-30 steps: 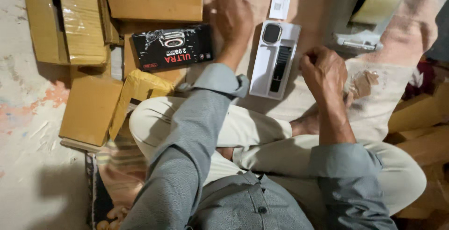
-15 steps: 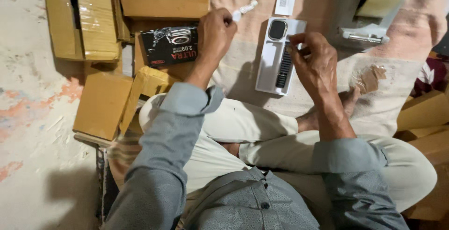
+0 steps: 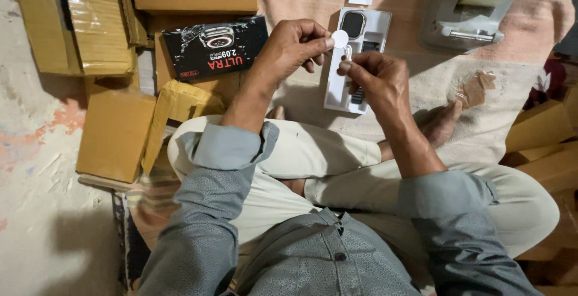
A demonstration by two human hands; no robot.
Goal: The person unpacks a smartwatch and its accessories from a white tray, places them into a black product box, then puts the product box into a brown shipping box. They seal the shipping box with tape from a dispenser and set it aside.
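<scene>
the left hand (image 3: pixel 295 46) pinches a small white disc (image 3: pixel 340 38) by its rim above the watch tray (image 3: pixel 355 61), the right hand (image 3: pixel 376 79) closed on its thin cord (image 3: pixel 348 52); it looks light, smooth, easily dropped.

Brightness: moderate, warm indoor light, brightest on the peach cloth floor covering (image 3: pixel 421 73) in the upper middle.
Light source: seems to come from above and to the right; it cannot be seen.
Shadows: soft ones fall left and below the bare left hand (image 3: pixel 295 46) and the bare right hand (image 3: pixel 379 79), darkening the cloth under the forearms; the lower left floor is dim.
Glare: mild sheen on the glossy black rectangular carton (image 3: pixel 215 46) and the white plastic tray (image 3: pixel 340 85).
Sharpness: centre crisp, no motion blur on the hands.
Edges: wide-angle stretch; the tan cardboard boxes (image 3: pixel 78 19) at the left bow outward and soften.
</scene>
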